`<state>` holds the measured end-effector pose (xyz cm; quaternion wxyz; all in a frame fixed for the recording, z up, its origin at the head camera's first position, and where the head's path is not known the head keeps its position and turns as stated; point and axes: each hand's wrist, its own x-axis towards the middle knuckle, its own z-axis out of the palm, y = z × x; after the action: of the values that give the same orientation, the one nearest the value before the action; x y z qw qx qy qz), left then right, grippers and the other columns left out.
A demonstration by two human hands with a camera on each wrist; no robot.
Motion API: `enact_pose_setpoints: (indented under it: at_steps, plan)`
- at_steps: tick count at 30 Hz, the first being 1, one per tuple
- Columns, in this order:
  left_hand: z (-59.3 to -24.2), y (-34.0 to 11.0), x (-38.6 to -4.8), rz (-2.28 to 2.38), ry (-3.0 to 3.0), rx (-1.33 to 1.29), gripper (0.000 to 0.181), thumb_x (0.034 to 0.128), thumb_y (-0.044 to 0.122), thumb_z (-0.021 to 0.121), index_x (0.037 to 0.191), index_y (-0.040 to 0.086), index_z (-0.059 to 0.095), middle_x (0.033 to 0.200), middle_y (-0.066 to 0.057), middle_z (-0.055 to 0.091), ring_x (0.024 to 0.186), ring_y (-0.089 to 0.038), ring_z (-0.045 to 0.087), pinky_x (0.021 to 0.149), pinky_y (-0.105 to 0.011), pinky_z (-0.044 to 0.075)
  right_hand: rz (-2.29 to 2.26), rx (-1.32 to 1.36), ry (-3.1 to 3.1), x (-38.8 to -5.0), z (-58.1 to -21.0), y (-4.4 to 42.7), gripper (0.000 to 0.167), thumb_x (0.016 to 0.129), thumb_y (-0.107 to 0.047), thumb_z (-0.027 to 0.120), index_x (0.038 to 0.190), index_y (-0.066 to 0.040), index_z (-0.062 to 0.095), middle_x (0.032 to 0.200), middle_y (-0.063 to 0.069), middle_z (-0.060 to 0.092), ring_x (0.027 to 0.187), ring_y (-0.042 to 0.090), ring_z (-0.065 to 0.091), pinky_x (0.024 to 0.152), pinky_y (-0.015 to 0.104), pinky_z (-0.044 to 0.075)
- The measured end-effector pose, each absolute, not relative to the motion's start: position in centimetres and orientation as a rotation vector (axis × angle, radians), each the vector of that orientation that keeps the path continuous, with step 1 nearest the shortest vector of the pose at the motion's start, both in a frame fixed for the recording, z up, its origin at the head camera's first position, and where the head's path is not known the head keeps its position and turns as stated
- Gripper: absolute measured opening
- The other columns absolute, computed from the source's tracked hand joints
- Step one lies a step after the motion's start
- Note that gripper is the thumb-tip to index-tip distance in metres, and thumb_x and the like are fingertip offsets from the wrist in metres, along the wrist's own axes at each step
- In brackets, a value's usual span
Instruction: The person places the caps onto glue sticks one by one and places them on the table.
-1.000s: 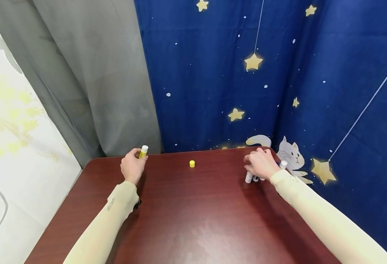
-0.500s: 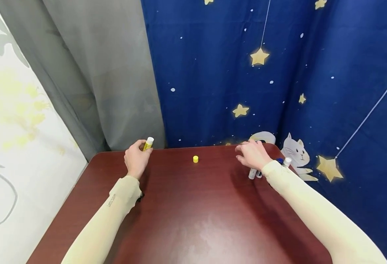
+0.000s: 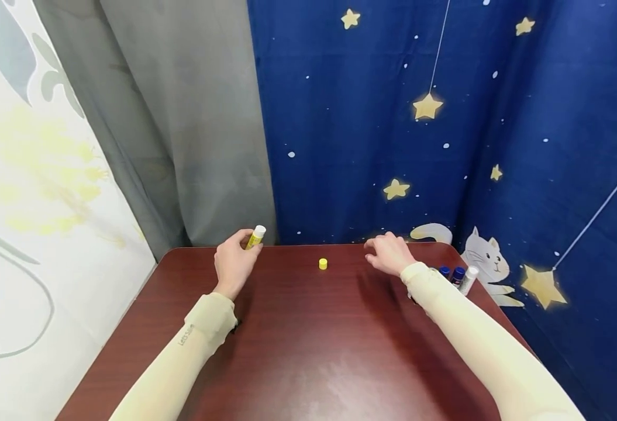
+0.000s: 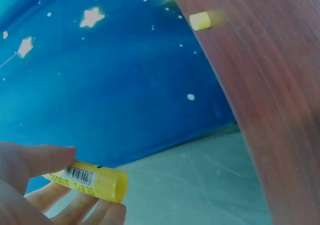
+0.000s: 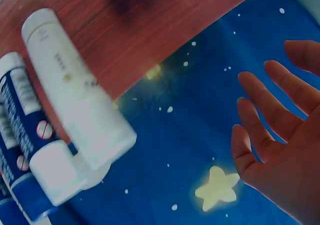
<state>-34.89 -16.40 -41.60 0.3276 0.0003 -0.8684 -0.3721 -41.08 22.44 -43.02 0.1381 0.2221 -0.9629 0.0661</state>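
Observation:
My left hand (image 3: 233, 266) holds a yellow glue stick (image 4: 90, 180) above the far left of the table, thumb on one side and fingers beneath. Its white end (image 3: 259, 230) points up in the head view, and a barcode shows on its side in the left wrist view. A small yellow cap (image 3: 323, 264) stands on the table between both hands. Over the far right part, my right hand (image 3: 390, 253) has its fingers spread and loosely bent, holding nothing. Beside it are a white tube (image 5: 70, 80) and several blue-and-white glue sticks (image 5: 30, 115), partly hidden by the right sleeve in the head view.
The dark red-brown table (image 3: 297, 327) ends at a rounded far edge. Behind it hang a grey curtain (image 3: 208, 128) and a blue star-patterned curtain (image 3: 340, 140). A white patterned wall or cloth (image 3: 61, 245) is at the left.
My right hand has moved left, away from the tubes, which now show more behind its wrist. My left hand still holds the yellow glue stick. The head view has shifted slightly.

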Motion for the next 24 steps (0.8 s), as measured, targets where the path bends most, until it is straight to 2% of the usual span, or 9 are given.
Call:
enact_pose_setpoints:
  at_steps: [13, 24]
  plan:
    - [-40.7, -15.1, -32.5, -0.909, -2.242, -0.104, 0.03, 0.0842, 0.026, 0.082, 0.114, 0.023, 0.075, 0.1, -0.001, 0.075, 0.086, -0.024, 0.069, 0.071, -0.049, 0.051, 0.295, 0.635, -2.869, -43.6, -44.1, 19.6, 0.034, 0.09, -0.028, 0.069, 0.121, -0.014, 0.073, 0.117, 0.008, 0.072, 0.107, 0.036, 0.06, 0.09, 0.056, 0.047]
    - [-40.7, -14.1, -30.6, -0.85, -2.211, -0.184, 0.034, 0.08, 0.022, 0.086, 0.112, 0.023, 0.076, 0.1, 0.001, 0.075, 0.082, -0.021, 0.07, 0.07, -0.046, 0.052, 0.356, 0.681, -2.936, -45.0, -45.7, 16.9, 0.038, 0.092, -0.023, 0.068, 0.129, -0.012, 0.068, 0.122, 0.01, 0.069, 0.111, 0.032, 0.063, 0.09, 0.053, 0.05]
